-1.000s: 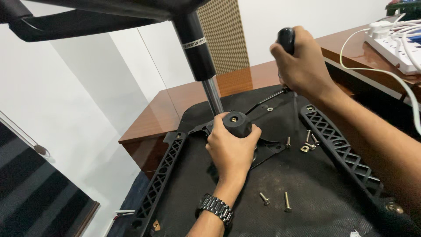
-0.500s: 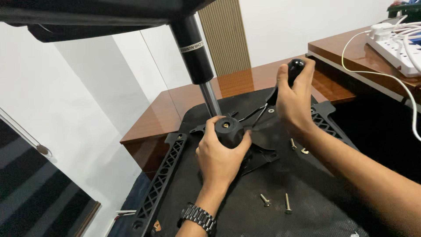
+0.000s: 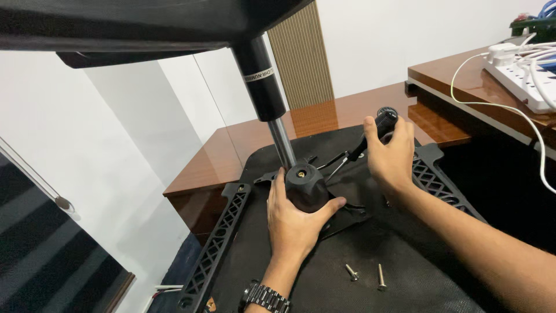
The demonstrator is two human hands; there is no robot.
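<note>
My left hand [image 3: 295, 223] cups knob [image 3: 305, 186]; right hand [image 3: 389, 153] wraps lever [image 3: 379, 124]. Mid-fitting mechanism; next likely needs screws [image 3: 366, 275], near knob.

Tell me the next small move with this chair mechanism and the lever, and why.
Probably keep the left hand steady on the black round knob and work the lever handle gently with the right hand. The mechanism sits on the upturned seat underside and two screws lie loose beside it, so it may not be fully fastened.
</note>
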